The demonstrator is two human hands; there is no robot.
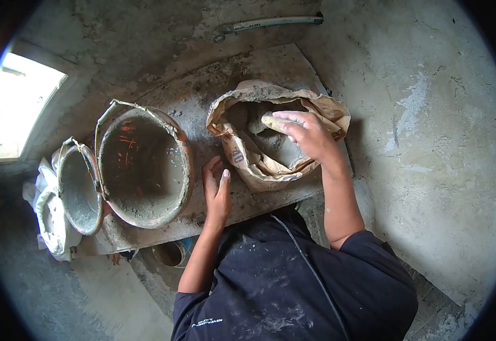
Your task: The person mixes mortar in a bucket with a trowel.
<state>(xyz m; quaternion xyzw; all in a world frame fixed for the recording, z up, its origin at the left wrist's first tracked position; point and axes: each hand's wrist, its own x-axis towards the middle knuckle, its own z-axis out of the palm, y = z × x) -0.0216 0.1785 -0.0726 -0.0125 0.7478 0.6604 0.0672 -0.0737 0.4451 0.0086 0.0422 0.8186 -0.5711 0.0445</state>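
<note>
A brown paper bag point(248, 167) stands with its rolled mouth wide open, holding grey powder that looks like cement. Over its mouth, my right hand point(310, 133) is closed around the pale, worn handle point(276, 122) of a tool. The tool's far end is down in the bag and I cannot make out its shape. To the left of the bag, my left hand point(218, 190) is held with its fingers apart and slightly curled, holding nothing. It is between the bag and a large bucket point(185, 165) crusted with mortar.
A smaller crusted bucket point(79, 187) and a white sack point(49, 221) stand at the left. All rest on a dirty board point(197, 111). A spirit level point(271, 23) lies behind it. Below the board's front edge is a round container point(168, 254). A concrete wall point(441, 142) rises at right.
</note>
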